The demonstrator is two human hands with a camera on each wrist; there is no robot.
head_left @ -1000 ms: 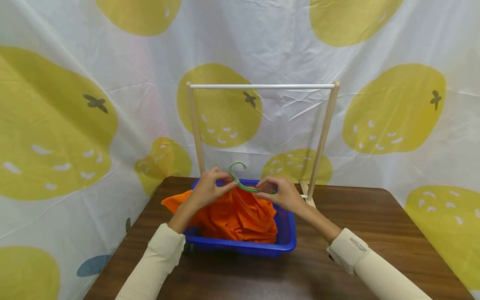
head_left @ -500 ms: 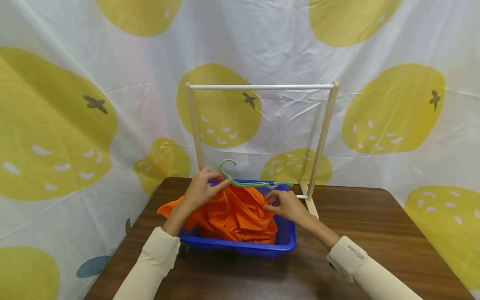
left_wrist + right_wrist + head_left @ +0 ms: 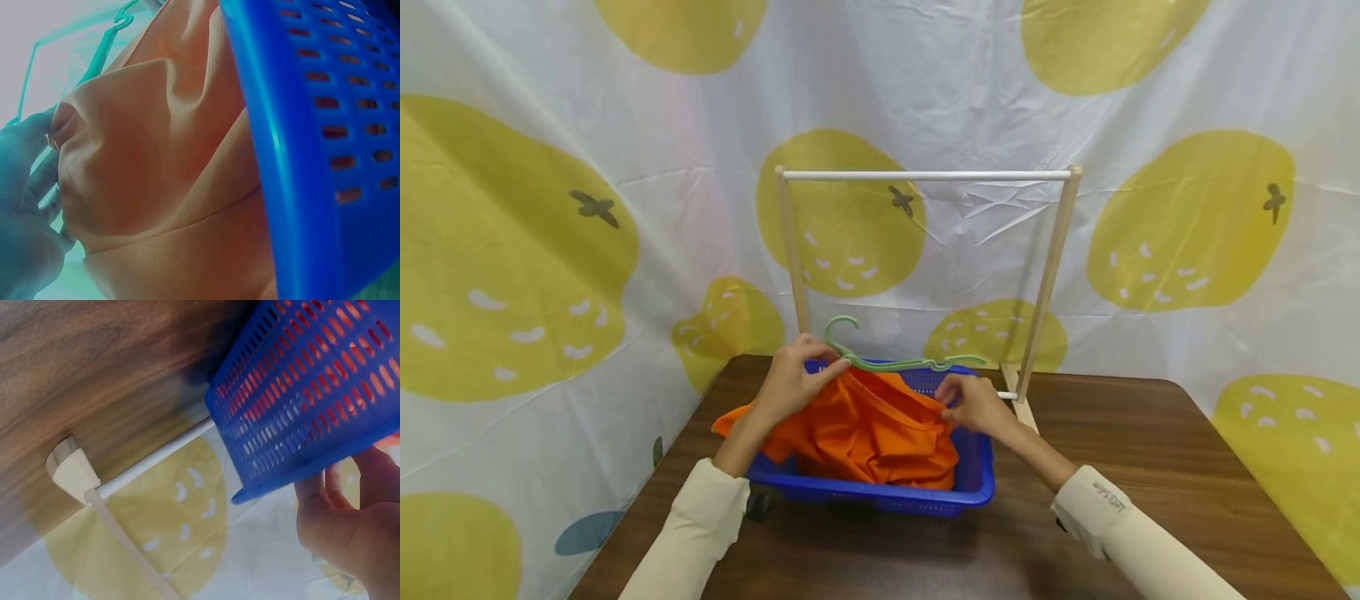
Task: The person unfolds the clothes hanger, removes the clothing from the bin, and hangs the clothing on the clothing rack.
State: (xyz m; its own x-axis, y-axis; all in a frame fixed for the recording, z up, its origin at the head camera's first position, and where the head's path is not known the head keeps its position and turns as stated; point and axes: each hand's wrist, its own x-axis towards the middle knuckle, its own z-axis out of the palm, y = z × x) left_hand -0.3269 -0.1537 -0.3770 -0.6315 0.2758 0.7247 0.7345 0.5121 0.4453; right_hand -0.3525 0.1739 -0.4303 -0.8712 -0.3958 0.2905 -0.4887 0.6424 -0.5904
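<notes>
My left hand (image 3: 797, 379) pinches a green clothes hanger (image 3: 895, 365) near the base of its hook, together with the top of an orange shirt (image 3: 880, 433). The hanger's far arm stretches right, above the shirt's neckline. My right hand (image 3: 976, 406) pinches the shirt's edge on the right with thumb and fingers. Most of the shirt lies crumpled in a blue basket (image 3: 880, 493), one end spilling over the left rim. In the left wrist view, folds of the shirt (image 3: 144, 175) hang beside my fingers. The basket wall hides my right fingertips in the right wrist view.
A wooden rack (image 3: 1051, 275) with a white top rod (image 3: 925, 176) stands behind the basket. Its lower rod (image 3: 156, 459) shows in the right wrist view. Brown tabletop (image 3: 1120, 467) extends to the right. A lemon-print curtain (image 3: 985, 83) hangs behind and at the sides.
My right hand has let go of the hanger, lowered, and taken the shirt's edge, spreading the neckline. My left hand has moved left with the hanger.
</notes>
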